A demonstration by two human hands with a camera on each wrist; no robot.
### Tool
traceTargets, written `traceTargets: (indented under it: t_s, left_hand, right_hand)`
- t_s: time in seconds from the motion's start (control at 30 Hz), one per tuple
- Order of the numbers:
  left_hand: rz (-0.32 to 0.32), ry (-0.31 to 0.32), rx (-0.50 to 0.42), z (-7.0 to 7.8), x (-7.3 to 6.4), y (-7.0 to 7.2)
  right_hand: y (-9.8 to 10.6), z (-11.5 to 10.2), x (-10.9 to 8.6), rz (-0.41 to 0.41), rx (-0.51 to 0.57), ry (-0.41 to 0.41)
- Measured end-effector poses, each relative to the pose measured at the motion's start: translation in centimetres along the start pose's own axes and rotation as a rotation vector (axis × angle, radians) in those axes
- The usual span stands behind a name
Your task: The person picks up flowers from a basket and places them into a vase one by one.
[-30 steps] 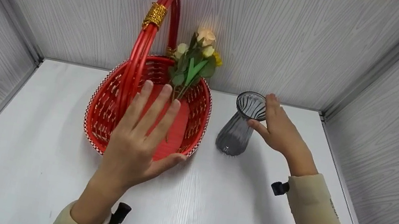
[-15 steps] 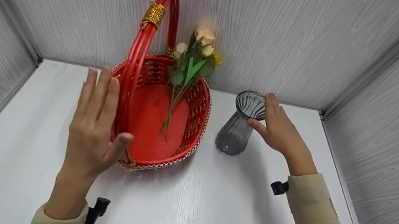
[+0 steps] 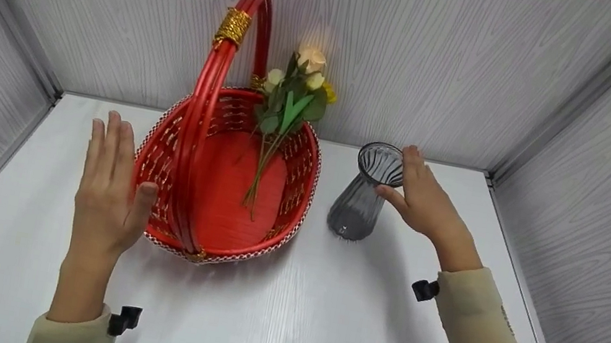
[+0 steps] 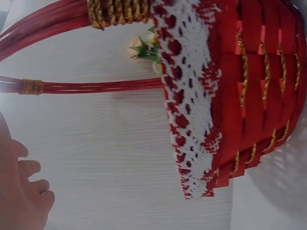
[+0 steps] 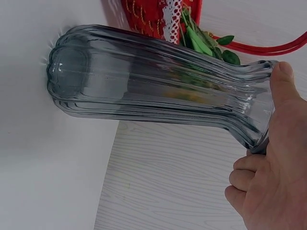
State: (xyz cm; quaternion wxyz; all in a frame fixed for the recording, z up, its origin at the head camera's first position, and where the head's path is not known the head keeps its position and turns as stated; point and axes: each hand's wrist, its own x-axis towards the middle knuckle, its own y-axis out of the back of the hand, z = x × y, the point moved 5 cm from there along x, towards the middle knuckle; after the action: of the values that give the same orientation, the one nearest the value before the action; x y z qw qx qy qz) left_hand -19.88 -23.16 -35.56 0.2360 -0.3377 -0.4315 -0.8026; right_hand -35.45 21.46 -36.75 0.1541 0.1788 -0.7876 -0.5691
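Observation:
My left hand [image 3: 105, 202], fingers straight and thumb apart, is held beside the left side of a red woven basket [image 3: 300, 221]. In the left wrist view a gap shows between the hand and the basket's lace-trimmed rim [image 4: 189, 105]. Artificial flowers [image 3: 295, 88], pale and yellow with green leaves, lean in the basket, blooms above the far rim and stems inside. To the right, a grey ribbed glass vase [image 3: 353, 214] stands upright on the table. My right hand [image 3: 426, 199] rests against its rim, thumb on the near side and straight fingers on the far right.
The basket's tall red handle [image 3: 206, 91], bound with gold cord, arches over it. A white table [image 3: 276, 336] carries everything. Grey wood-grain panels [image 3: 425, 61] wall it in at the back and both sides.
My left hand has moved left, from over the basket to beside its left side, uncovering the basket's inside and the stems. The right hand stays at the vase rim. The flowers keep their place.

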Motion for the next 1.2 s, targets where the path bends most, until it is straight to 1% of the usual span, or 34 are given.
traceTargets:
  t_s: [0.13, 0.3, 0.37, 0.53, 0.7, 0.83, 0.97, 1.07, 1.2]
  left_hand:
    - [-0.067, 0.059, 0.003, -1.7, -0.6, -1.0]
    - [-0.181, 0.138, 0.018, -3.5, -1.2, -2.6]
    - [-0.221, 0.158, 0.020, -4.0, -1.5, -3.2]
    - [-0.296, 0.193, 0.017, -5.0, -2.2, -4.5]
    - [-0.409, 0.247, 0.023, -5.9, -2.8, -5.5]
    - [-0.508, 0.258, 0.044, -6.5, -3.2, -6.2]
    - [-0.585, 0.256, 0.067, -6.7, -3.6, -6.8]
    - [-0.610, 0.258, 0.082, -6.9, -3.8, -7.2]
    - [-0.617, 0.250, 0.105, -7.1, -4.0, -7.6]
  right_hand:
    - [0.0, 0.0, 0.0, 0.003, -0.002, 0.001]
    - [0.1, 0.2, -0.1, -0.006, -0.003, -0.010]
    - [0.0, 0.2, -0.1, -0.009, -0.002, -0.012]
    - [-0.1, 0.3, 0.0, -0.008, -0.003, -0.008]
    - [-0.3, 0.3, 0.1, 0.000, 0.004, 0.001]
    - [-0.3, 0.3, 0.1, 0.000, 0.006, 0.001]
    - [-0.4, 0.3, 0.0, -0.001, 0.011, 0.002]
    - [-0.4, 0.3, 0.0, 0.002, 0.010, 0.008]
    - [-0.3, 0.3, 0.0, 0.007, 0.006, 0.013]
